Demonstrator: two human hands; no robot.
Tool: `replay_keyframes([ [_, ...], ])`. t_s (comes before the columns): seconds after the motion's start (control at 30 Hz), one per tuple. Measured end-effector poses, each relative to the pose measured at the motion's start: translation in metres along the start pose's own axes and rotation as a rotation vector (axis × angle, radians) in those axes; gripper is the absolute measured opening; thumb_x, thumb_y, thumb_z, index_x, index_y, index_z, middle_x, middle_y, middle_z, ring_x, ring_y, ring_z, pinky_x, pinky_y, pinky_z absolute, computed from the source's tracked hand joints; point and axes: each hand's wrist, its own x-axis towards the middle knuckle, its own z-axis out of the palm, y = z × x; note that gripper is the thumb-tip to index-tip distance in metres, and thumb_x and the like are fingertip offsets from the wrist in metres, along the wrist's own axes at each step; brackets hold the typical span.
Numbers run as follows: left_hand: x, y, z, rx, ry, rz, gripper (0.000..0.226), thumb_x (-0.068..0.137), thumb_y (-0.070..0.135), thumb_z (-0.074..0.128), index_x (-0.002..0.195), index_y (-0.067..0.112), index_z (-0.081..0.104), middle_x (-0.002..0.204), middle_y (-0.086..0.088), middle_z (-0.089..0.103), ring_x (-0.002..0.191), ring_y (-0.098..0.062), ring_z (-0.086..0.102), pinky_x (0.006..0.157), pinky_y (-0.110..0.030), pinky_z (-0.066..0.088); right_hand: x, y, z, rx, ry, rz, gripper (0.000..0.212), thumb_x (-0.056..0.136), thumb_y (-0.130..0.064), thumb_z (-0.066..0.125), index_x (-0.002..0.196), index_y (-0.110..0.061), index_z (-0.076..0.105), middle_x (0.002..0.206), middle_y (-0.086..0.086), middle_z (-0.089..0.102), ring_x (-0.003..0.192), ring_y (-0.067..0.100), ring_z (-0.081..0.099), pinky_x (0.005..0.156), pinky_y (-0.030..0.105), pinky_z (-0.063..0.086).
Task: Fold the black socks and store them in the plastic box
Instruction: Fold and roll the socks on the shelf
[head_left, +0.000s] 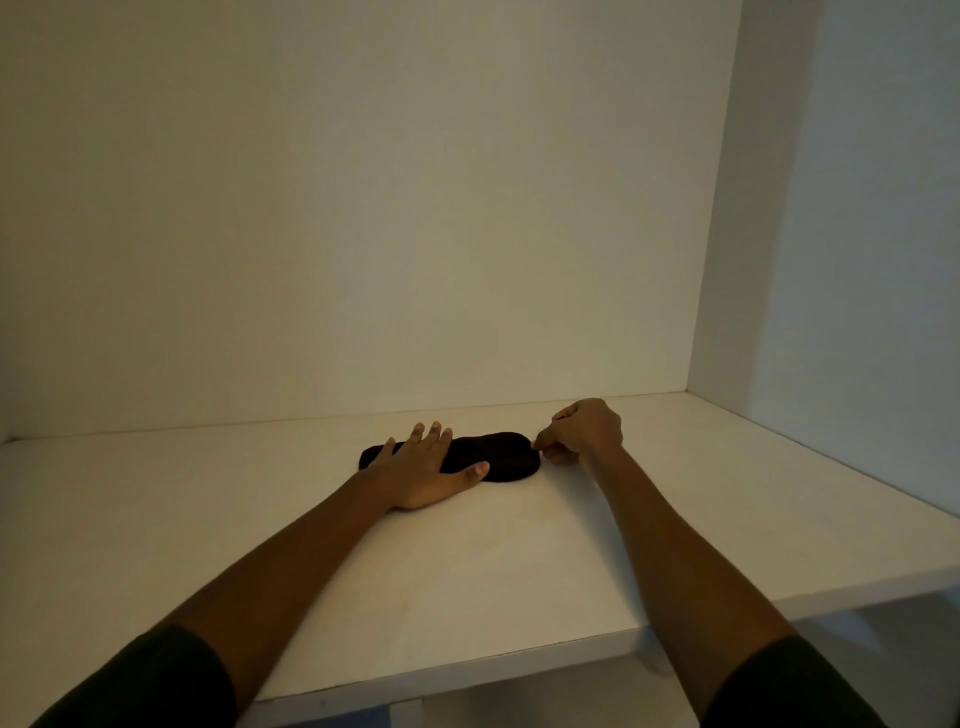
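A black sock (501, 460) lies flat and stretched sideways on the white shelf (467, 566), just below the middle of the frame and near the back wall (363, 208). The left hand (421, 470) rests on the sock's left half, palm down, fingers straight and spread, thumb pointing right along the sock's near edge. The right hand (584, 431) sits at the sock's right end with its fingers curled in (whether they actually pinch the fabric I cannot tell). Dark sleeves (156, 680) fill the lower corners.
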Motion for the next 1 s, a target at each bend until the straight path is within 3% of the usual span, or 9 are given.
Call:
replay_keyframes([
  [0.07, 0.000, 0.002, 0.000, 0.002, -0.008, -0.001, 0.091, 0.086, 0.073, 0.018, 0.153, 0.015, -0.003, 0.161, -0.003, -0.008, 0.149, -0.020, -0.009, 0.120, -0.049, 0.001, -0.002, 0.000, 0.003, -0.076, 0.033, -0.049, 0.034, 0.056, 0.001, 0.082, 0.070, -0.010, 0.053, 0.069, 0.012, 0.068, 0.053, 0.023, 0.068, 0.071, 0.036, 0.060],
  [0.2, -0.002, 0.001, 0.000, -0.004, -0.010, -0.005, 0.091, 0.087, 0.072, 0.018, 0.153, 0.014, -0.005, 0.161, -0.003, -0.008, 0.149, -0.019, -0.008, 0.120, -0.047, 0.000, -0.007, -0.005, 0.020, -0.381, 0.102, -0.257, 0.045, 0.070, -0.003, 0.074, 0.107, -0.003, 0.049, 0.108, 0.017, 0.060, 0.097, 0.033, 0.063, 0.072, 0.033, 0.050],
  [0.33, -0.002, 0.001, -0.001, -0.011, -0.011, -0.009, 0.092, 0.086, 0.073, 0.018, 0.153, 0.014, -0.005, 0.161, -0.003, -0.008, 0.149, -0.019, -0.008, 0.120, -0.047, -0.001, -0.017, -0.012, 0.035, -0.791, 0.089, -0.528, 0.043, 0.089, -0.007, 0.056, 0.127, -0.004, 0.035, 0.112, 0.016, 0.060, 0.100, 0.032, 0.062, 0.068, 0.032, 0.042],
  [0.4, -0.001, 0.002, -0.001, -0.012, -0.014, -0.011, 0.092, 0.086, 0.073, 0.018, 0.153, 0.014, -0.005, 0.161, -0.003, -0.008, 0.149, -0.019, -0.008, 0.120, -0.047, -0.001, -0.021, -0.015, 0.040, -0.950, 0.076, -0.613, 0.045, 0.088, -0.005, 0.057, 0.128, -0.005, 0.034, 0.107, 0.013, 0.062, 0.097, 0.030, 0.063, 0.065, 0.029, 0.040],
  [0.5, -0.001, 0.002, 0.000, -0.016, -0.010, -0.013, 0.092, 0.085, 0.074, 0.018, 0.153, 0.015, -0.004, 0.161, -0.003, -0.007, 0.149, -0.019, -0.007, 0.120, -0.047, -0.001, -0.024, -0.017, 0.043, -1.052, 0.056, -0.692, 0.043, 0.086, 0.000, 0.058, 0.124, -0.004, 0.038, 0.077, 0.006, 0.052, 0.095, 0.029, 0.064, 0.065, 0.028, 0.039],
  [0.67, 0.001, 0.003, -0.002, -0.012, -0.020, -0.008, 0.094, 0.085, 0.075, 0.018, 0.153, 0.014, -0.004, 0.161, -0.004, -0.008, 0.149, -0.019, -0.007, 0.120, -0.048, -0.001, -0.022, -0.020, 0.034, -1.022, 0.017, -0.680, 0.038, 0.088, -0.001, 0.054, 0.123, 0.000, 0.039, 0.110, 0.019, 0.061, 0.101, 0.034, 0.061, 0.067, 0.029, 0.039],
  [0.87, 0.001, 0.001, -0.001, -0.022, -0.030, -0.004, 0.094, 0.085, 0.075, 0.019, 0.153, 0.014, -0.004, 0.161, -0.004, -0.008, 0.149, -0.019, -0.008, 0.119, -0.048, -0.001, -0.023, -0.020, 0.035, -1.018, -0.028, -0.617, 0.023, 0.086, -0.003, 0.055, 0.110, 0.000, 0.055, 0.110, 0.019, 0.061, 0.101, 0.034, 0.061, 0.071, 0.031, 0.045],
  [1.0, -0.001, -0.001, -0.002, -0.035, -0.034, 0.009, 0.094, 0.086, 0.073, 0.020, 0.153, 0.013, -0.004, 0.161, -0.005, -0.009, 0.149, -0.020, -0.009, 0.119, -0.048, -0.001, -0.021, -0.016, 0.033, -0.944, 0.047, -0.574, 0.020, 0.088, -0.011, 0.058, 0.104, 0.000, 0.060, 0.106, 0.017, 0.064, 0.098, 0.033, 0.063, 0.068, 0.029, 0.043],
])
